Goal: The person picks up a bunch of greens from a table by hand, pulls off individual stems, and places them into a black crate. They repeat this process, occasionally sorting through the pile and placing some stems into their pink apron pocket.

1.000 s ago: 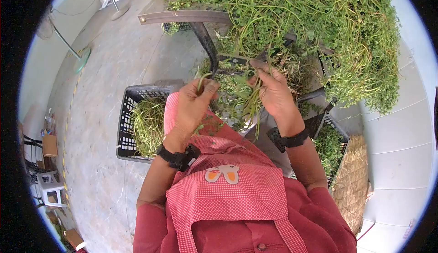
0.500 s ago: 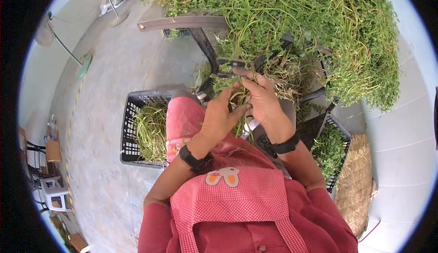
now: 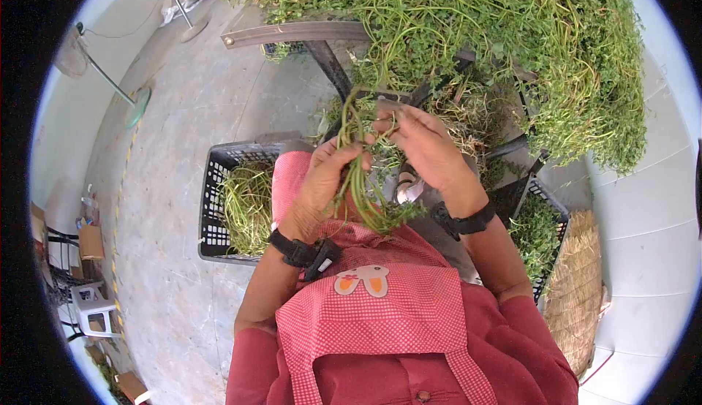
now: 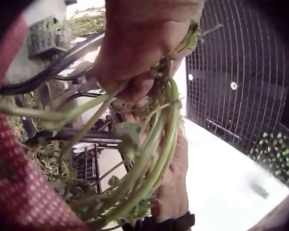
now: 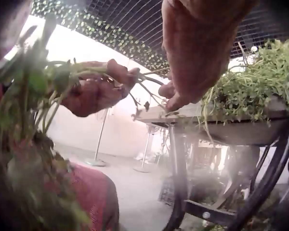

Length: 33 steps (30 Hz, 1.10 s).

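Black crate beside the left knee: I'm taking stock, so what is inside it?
Long green and yellowish stems lie tangled in the crate. They hide its bottom; the left knee covers part of one side.

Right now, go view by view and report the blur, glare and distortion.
Head view: fisheye bend, black corners, hands and stems fairly clear. Left wrist view: white area at lower right blown out, corners dark, apron large at the left edge. Right wrist view: nearest greens at left badly blurred, wall washed out, haze below the table.
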Tool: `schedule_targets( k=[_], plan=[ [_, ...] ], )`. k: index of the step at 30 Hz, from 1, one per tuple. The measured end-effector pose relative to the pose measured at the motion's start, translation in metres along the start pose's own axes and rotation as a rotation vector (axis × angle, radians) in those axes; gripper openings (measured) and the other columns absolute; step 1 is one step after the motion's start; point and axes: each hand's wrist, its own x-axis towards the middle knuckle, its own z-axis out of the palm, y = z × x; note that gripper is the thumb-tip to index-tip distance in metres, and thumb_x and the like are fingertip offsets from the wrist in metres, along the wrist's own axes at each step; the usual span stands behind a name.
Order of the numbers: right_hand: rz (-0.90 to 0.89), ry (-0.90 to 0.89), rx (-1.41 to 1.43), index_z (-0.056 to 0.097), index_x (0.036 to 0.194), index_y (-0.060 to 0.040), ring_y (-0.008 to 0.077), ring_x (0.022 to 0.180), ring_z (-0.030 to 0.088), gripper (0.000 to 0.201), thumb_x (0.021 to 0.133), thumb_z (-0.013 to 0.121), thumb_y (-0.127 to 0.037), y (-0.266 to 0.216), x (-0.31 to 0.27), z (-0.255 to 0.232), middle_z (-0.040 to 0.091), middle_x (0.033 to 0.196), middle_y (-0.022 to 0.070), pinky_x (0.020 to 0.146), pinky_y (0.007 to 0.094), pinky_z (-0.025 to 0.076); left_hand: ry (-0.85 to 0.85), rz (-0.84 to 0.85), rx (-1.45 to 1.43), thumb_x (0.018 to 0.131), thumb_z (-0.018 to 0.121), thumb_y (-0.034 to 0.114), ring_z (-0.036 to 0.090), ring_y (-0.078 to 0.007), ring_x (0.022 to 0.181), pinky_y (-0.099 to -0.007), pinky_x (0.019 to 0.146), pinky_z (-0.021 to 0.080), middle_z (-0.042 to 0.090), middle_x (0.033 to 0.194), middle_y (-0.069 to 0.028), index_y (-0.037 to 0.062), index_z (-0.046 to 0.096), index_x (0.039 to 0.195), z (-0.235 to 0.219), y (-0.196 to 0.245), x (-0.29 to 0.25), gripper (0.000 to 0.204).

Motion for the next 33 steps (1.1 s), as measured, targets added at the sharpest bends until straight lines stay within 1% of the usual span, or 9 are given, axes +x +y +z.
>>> schedule_targets(
  k=[3,9,19,22,23,25,28,30,33],
  plan=[
    [-0.044,0.005,-0.343,0.055,0.114,0.0026,0.0145,0.098,0.056,0.029,0.089,0.056,-0.014,-0.001,-0.007,-0.009,0.06,0.104,0.0088,0.086,0.0276,0.044,-0.104,-0.033,-0.344,0.089,0.05,0.017,0.057,-0.0149,0.072,-0.0247,0.054,0.05,0.057,0.079,-0.0044,0.0022,0.055,0.106,-0.015,-0.004,0.001,0.023],
    [-0.109,0.142,-0.699,0.062,0.104,0.0025,0.0105,0.076,0.06,0.024,0.083,0.063,-0.009,-0.007,-0.014,-0.03,0.064,0.088,0.0049,0.071,0.0239,0.048,-0.038,-0.049,-0.212,0.092,0.051,0.03,0.063,-0.0211,0.081,-0.0284,0.058,0.054,0.058,0.08,-0.0058,0.0069,0.055,0.092,-0.013,0.002,-0.004,0.023],
    [-0.496,0.548,-0.112,0.058,0.103,0.0085,0.0177,0.082,0.063,0.021,0.086,0.057,-0.004,-0.027,-0.025,-0.03,0.062,0.093,0.0086,0.081,0.0331,0.052,0.121,0.009,-0.298,0.092,0.052,0.029,0.063,-0.0328,0.079,-0.0482,0.065,0.053,0.051,0.065,-0.0039,0.0068,0.053,0.088,-0.036,-0.011,-0.002,0.022],
    [-0.583,0.596,-0.131,0.061,0.1,0.0059,0.0162,0.084,0.062,0.018,0.085,0.058,-0.003,-0.018,-0.032,0.002,0.062,0.095,0.0071,0.079,0.0305,0.051,0.088,-0.029,-0.293,0.091,0.054,0.029,0.063,-0.0281,0.077,-0.0434,0.067,0.054,0.053,0.066,-0.0026,0.0048,0.054,0.094,-0.029,-0.009,-0.004,0.024],
    [-0.584,0.585,-0.128,0.061,0.1,0.0059,0.0162,0.084,0.062,0.018,0.085,0.058,-0.003,-0.015,-0.037,0.014,0.062,0.095,0.0071,0.079,0.0305,0.051,0.091,-0.018,-0.291,0.091,0.054,0.029,0.063,-0.0281,0.077,-0.0434,0.067,0.054,0.053,0.066,-0.0026,0.0048,0.054,0.094,-0.026,-0.007,-0.004,0.024],
    [-0.504,0.585,-0.797,0.065,0.096,0.0005,0.0145,0.084,0.061,0.016,0.081,0.06,0.0,-0.005,-0.054,0.037,0.062,0.095,0.0057,0.076,0.0279,0.05,0.071,-0.028,-0.212,0.09,0.056,0.03,0.063,-0.0224,0.076,-0.0366,0.064,0.055,0.056,0.07,-0.0022,0.0026,0.054,0.102,-0.021,-0.004,-0.008,0.03],
    [-0.656,0.329,-0.927,0.068,0.092,-0.0049,0.0159,0.086,0.062,0.019,0.076,0.063,0.002,0.013,-0.073,0.056,0.063,0.096,0.006,0.074,0.0273,0.05,0.02,-0.043,-0.239,0.09,0.052,0.041,0.062,-0.0161,0.073,-0.0289,0.059,0.054,0.058,0.075,-0.0026,0.0021,0.054,0.11,-0.02,0.001,-0.012,0.044],
    [-0.761,-0.076,-1.057,0.068,0.093,-0.0054,0.0188,0.087,0.062,0.022,0.073,0.066,0.003,0.024,-0.078,0.053,0.062,0.096,0.0077,0.074,0.0274,0.05,0.099,-0.08,-0.278,0.089,0.048,0.05,0.061,-0.0131,0.068,-0.025,0.055,0.052,0.059,0.077,-0.003,0.0018,0.054,0.113,0.002,0.015,-0.027,0.054],
    [-0.682,-0.075,-1.11,0.068,0.091,-0.0051,0.0196,0.084,0.064,0.024,0.069,0.071,0.003,0.032,-0.077,0.045,0.064,0.093,0.0076,0.07,0.0283,0.052,0.087,-0.024,-0.272,0.089,0.052,0.045,0.059,-0.0119,0.064,-0.0237,0.053,0.05,0.058,0.077,-0.0027,0.0017,0.056,0.111,-0.002,0.015,-0.027,0.049]
  ],
)
